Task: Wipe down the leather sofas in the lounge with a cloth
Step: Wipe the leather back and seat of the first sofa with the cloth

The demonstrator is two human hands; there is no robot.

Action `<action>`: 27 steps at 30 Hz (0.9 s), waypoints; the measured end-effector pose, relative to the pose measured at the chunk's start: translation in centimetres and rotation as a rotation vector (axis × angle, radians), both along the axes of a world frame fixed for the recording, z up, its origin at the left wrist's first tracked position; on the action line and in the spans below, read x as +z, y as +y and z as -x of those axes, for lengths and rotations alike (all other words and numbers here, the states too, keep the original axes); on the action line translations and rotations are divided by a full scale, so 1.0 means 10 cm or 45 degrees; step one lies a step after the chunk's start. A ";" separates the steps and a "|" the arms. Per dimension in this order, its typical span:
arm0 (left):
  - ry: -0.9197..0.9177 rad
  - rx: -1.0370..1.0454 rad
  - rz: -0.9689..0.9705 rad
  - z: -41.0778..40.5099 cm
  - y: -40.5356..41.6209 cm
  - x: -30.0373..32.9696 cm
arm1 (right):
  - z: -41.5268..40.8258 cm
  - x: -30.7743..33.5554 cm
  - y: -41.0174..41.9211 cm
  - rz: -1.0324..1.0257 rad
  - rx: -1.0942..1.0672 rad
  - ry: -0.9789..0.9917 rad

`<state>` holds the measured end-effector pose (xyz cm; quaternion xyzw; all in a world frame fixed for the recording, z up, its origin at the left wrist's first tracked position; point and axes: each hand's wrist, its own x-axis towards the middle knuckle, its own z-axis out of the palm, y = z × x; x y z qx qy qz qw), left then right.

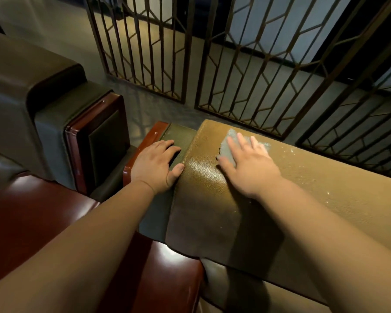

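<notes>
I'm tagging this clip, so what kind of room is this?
Probably a lounge or lobby seating area: a tan leather sofa back, a second grey-green leather sofa with glossy red-brown wood trim, and a bronze geometric metal lattice screen dividing the space.

Tan leather sofa backrest [314,188], grainy, top edge running across the right half, small tear near the left end, pale specks scattered along it. Small grey cloth [228,143] lying flat on that top edge, partly hidden under spread fingers, beside the tear.
</notes>
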<state>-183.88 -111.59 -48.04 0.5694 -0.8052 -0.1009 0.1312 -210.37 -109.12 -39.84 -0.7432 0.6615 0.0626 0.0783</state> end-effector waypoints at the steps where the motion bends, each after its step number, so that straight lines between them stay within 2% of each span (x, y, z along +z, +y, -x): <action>1: -0.004 -0.008 -0.014 0.01 0.00 0.03 | -0.04 -0.04 0.11 0.020 0.029 0.014; 4: -0.036 -0.005 -0.097 0.03 -0.02 0.12 | -0.17 -0.16 0.77 0.063 0.245 0.039; 6: -0.008 0.101 -0.229 0.18 -0.07 0.27 | -0.14 -0.22 1.09 0.044 0.320 0.071; 9: 0.268 0.176 -0.283 0.64 -0.22 0.52 | 0.06 -0.14 0.94 -0.016 0.363 0.132; 10: 0.286 0.132 -0.248 0.81 -0.25 0.57 | 0.12 -0.09 0.80 -0.003 0.320 0.122; 13: 0.051 0.051 -0.099 1.12 -0.27 0.59 | 0.35 0.13 0.23 -0.104 -0.012 -0.039; 15: -0.027 0.075 -0.055 1.12 -0.26 0.52 | 0.41 0.16 0.07 -0.149 -0.135 -0.140; 19: -0.010 0.068 -0.046 1.09 -0.31 0.43 | 0.11 -0.13 0.54 0.046 0.055 -0.008; 21: -0.017 0.090 -0.036 1.11 -0.31 0.41 | 0.10 -0.20 0.62 0.037 0.127 0.020; 24: -0.046 0.094 -0.025 1.13 -0.34 0.38 | 0.36 -0.10 0.05 0.003 0.076 -0.072; 27: -0.062 0.104 -0.017 1.12 -0.33 0.36 | 0.53 0.06 -0.60 -0.136 -0.160 -0.112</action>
